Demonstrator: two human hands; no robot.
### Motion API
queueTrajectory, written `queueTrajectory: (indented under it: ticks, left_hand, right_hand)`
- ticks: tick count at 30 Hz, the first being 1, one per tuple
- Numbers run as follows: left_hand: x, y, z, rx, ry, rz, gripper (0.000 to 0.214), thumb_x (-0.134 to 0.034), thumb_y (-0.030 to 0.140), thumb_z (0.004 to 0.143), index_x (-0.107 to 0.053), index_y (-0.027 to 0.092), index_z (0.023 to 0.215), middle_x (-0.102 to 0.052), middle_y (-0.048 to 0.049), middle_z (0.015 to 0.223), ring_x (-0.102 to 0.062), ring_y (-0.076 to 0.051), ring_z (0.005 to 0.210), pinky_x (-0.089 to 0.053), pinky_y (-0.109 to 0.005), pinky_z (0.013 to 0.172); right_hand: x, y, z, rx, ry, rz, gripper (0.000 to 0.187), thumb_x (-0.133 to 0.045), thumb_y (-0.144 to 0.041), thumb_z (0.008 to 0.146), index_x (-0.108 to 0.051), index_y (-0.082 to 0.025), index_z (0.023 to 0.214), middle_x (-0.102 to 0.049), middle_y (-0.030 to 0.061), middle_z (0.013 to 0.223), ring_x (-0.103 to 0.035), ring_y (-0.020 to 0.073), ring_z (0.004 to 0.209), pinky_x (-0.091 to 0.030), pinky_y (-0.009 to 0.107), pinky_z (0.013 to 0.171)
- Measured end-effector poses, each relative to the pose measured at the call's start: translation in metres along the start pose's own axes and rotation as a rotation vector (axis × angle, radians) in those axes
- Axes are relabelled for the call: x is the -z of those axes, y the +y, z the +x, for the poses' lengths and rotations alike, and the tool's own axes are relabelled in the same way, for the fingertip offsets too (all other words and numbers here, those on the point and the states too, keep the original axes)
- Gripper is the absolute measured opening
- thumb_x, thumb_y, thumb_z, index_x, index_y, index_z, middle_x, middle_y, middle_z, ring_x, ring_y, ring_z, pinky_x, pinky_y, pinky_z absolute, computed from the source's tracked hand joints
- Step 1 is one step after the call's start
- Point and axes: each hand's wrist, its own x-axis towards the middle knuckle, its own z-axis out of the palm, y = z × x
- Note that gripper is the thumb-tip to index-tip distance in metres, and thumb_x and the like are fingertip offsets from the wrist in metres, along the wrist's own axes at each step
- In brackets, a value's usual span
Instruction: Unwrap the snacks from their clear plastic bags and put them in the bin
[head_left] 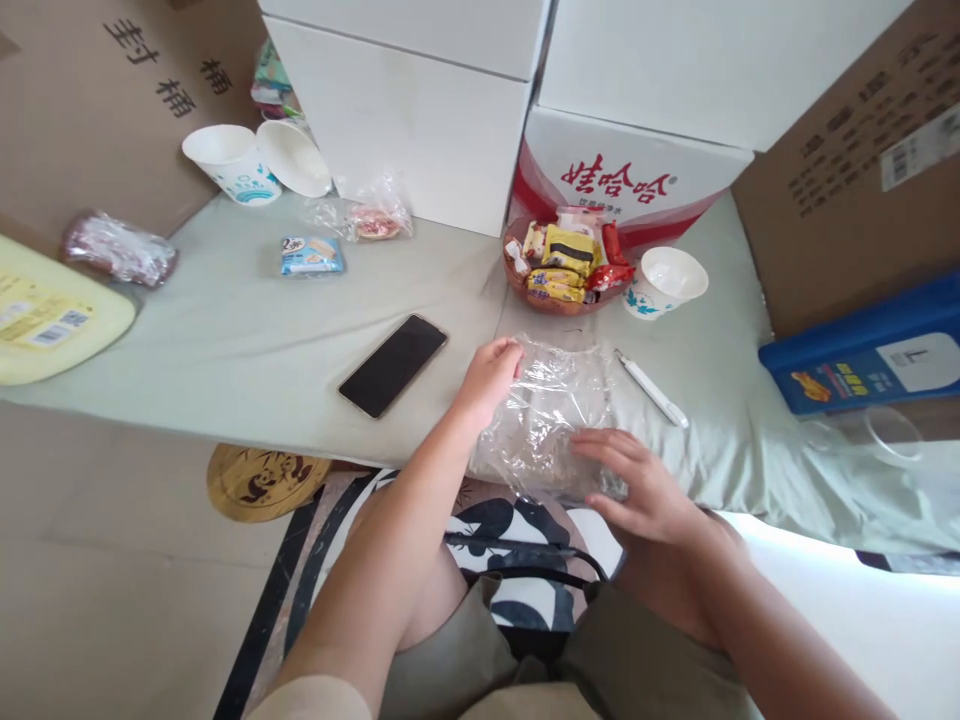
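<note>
Left hand [489, 384] pinches clear plastic bag [556, 395] at upper edge; right hand [646, 490], fingers spread, seems to touch lower part.

The table [247, 320] is covered in pale green cloth [720, 440], creased at the right. At its front edge lies clear film [551, 395], a phone [393, 366] to its left and a white tool [651, 388], perhaps a cutter, to its right. Behind the film sit a bowl [551, 306] and a cup [656, 293]; farther left are a blue packet [311, 257], two more cups [236, 170] and a bottle [56, 315].
</note>
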Motion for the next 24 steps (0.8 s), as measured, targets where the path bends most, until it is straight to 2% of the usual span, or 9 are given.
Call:
queueTrajectory:
  ticks: [3,6,9,15,19,20,22,23,24]
  left_hand:
    - [0.0,-0.007,0.011,-0.059,0.058,0.171,0.018,-0.053,0.023,0.089,-0.056,0.02,0.072,-0.049,0.0051,0.057,-0.039,-0.007,0.043,-0.028,-0.022,0.046]
    - [-0.003,-0.012,0.021,-0.132,0.084,0.397,0.02,-0.055,0.026,0.091,-0.059,0.02,0.072,-0.053,0.0042,0.055,-0.045,-0.01,0.041,-0.033,-0.024,0.046]
    - [-0.004,-0.012,0.027,-0.221,0.123,0.556,0.015,-0.056,0.024,0.093,-0.064,0.02,0.081,-0.057,0.0054,0.056,-0.05,-0.01,0.044,-0.037,-0.025,0.05]
    - [0.009,-0.008,0.039,-0.337,0.409,0.733,0.01,-0.059,0.015,0.096,-0.064,0.018,0.088,-0.046,0.0118,0.051,-0.042,-0.007,0.052,-0.032,-0.026,0.063]
    - [0.009,-0.004,0.021,-0.566,0.536,0.812,0.006,-0.057,0.013,0.092,-0.061,0.018,0.092,-0.053,0.0072,0.068,-0.046,-0.009,0.065,-0.037,-0.029,0.074]
    - [0.005,-0.004,0.008,-0.607,0.522,0.824,0.006,-0.058,0.013,0.09,-0.061,0.018,0.091,-0.056,0.0053,0.072,-0.048,-0.01,0.067,-0.04,-0.03,0.074]
    - [-0.009,-0.006,-0.024,-0.631,0.359,0.864,0.005,-0.062,0.024,0.089,-0.065,0.02,0.089,-0.062,0.0023,0.075,-0.055,-0.013,0.068,-0.046,-0.031,0.072]
    - [-0.017,-0.008,-0.043,-0.626,0.194,0.899,0.009,-0.067,0.029,0.085,-0.067,0.02,0.088,-0.066,0.0013,0.076,-0.06,-0.014,0.069,-0.049,-0.031,0.07]
    - [-0.026,-0.012,-0.06,-0.615,-0.098,1.01,0.02,-0.07,0.034,0.084,-0.07,0.021,0.1,-0.073,-0.0024,0.089,-0.068,-0.019,0.083,-0.054,-0.035,0.079]
  right_hand:
    - [-0.015,-0.006,-0.036,-0.05,-0.128,-0.07,0.059,-0.071,-0.05,0.091,-0.059,-0.022,0.141,-0.062,0.016,0.149,-0.057,0.0412,0.14,-0.053,0.066,0.108]
    - [-0.024,-0.011,-0.054,-0.112,-0.148,-0.13,0.047,-0.067,-0.031,0.094,-0.062,-0.023,0.14,-0.058,0.0134,0.154,-0.052,0.0391,0.145,-0.05,0.065,0.113]
    - [-0.029,-0.01,-0.058,-0.131,-0.044,-0.135,0.038,-0.055,-0.018,0.098,-0.067,-0.023,0.134,-0.064,0.0113,0.147,-0.058,0.0341,0.141,-0.053,0.06,0.111]
    - [-0.025,0.0,-0.053,-0.149,0.144,-0.013,0.021,-0.054,-0.017,0.1,-0.073,-0.024,0.103,-0.078,0.0089,0.119,-0.071,0.0284,0.118,-0.057,0.048,0.094]
    - [-0.022,0.001,-0.057,-0.195,0.211,0.038,0.019,-0.052,-0.018,0.101,-0.07,-0.024,0.099,-0.078,0.0083,0.11,-0.072,0.026,0.108,-0.056,0.044,0.088]
    - [-0.021,0.001,-0.058,-0.206,0.232,0.042,0.018,-0.052,-0.018,0.101,-0.069,-0.024,0.099,-0.077,0.0082,0.11,-0.072,0.0258,0.107,-0.055,0.043,0.086]
    - [-0.021,0.001,-0.06,-0.24,0.273,0.049,0.018,-0.051,-0.018,0.101,-0.068,-0.024,0.098,-0.077,0.0081,0.109,-0.072,0.0255,0.104,-0.055,0.042,0.084]
    - [-0.02,0.002,-0.06,-0.257,0.291,0.057,0.018,-0.051,-0.018,0.101,-0.068,-0.024,0.097,-0.076,0.0083,0.109,-0.072,0.0254,0.103,-0.055,0.043,0.084]
    - [-0.02,0.002,-0.061,-0.269,0.308,0.07,0.019,-0.05,-0.018,0.101,-0.068,-0.024,0.097,-0.076,0.0087,0.108,-0.071,0.0251,0.101,-0.056,0.043,0.085]
